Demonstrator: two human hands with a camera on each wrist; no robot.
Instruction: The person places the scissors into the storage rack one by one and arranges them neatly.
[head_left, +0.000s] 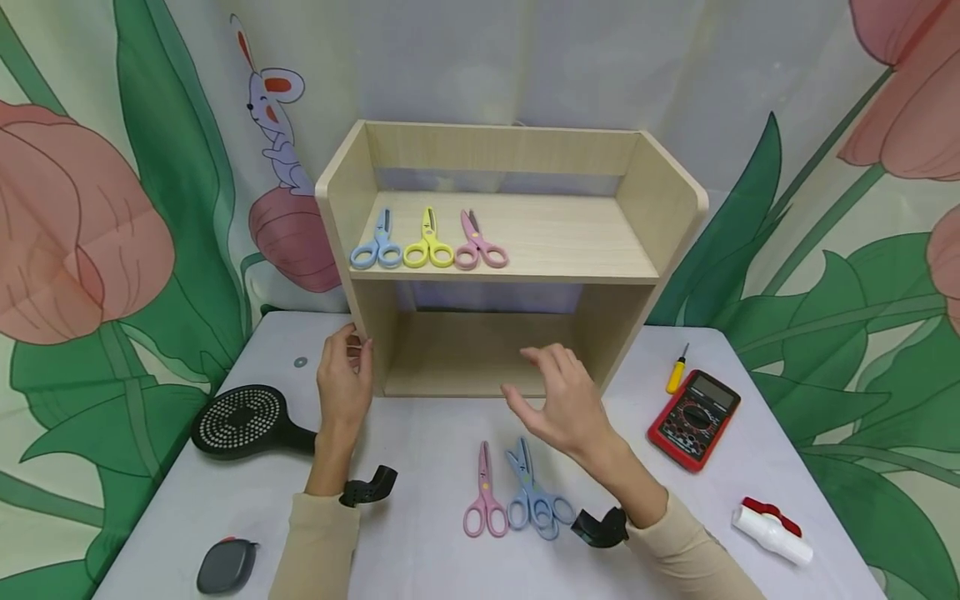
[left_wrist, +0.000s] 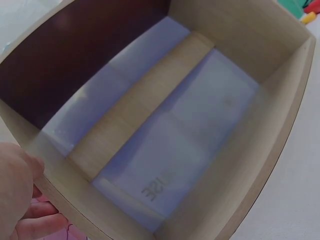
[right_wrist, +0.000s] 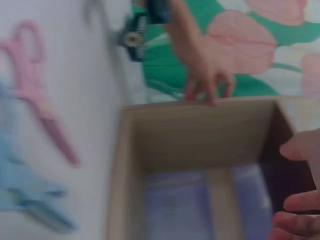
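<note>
At the left side panel of a small wooden shelf [head_left: 487, 279], my left hand [head_left: 345, 375] grips the front edge, thumb and fingers on either side of the board [left_wrist: 65, 200]. My right hand [head_left: 562, 404] hovers before the lower compartment with fingers spread, holding nothing. On the upper board lie blue scissors [head_left: 378, 250], yellow scissors [head_left: 429, 250] and pink scissors [head_left: 480, 250] in a row, handles toward the front. Below my right hand, more pink scissors [head_left: 484, 500] lie on the table beside overlapping blue scissors [head_left: 534, 500].
Left on the table [head_left: 420, 533] are a black hairbrush-like paddle [head_left: 240, 421] and a dark grey rounded case [head_left: 227, 567]. At the right lie a yellow screwdriver [head_left: 677, 375], a red multimeter [head_left: 694, 421] and a white tube with a red part [head_left: 772, 533]. A flowered curtain [head_left: 525, 67] hangs behind.
</note>
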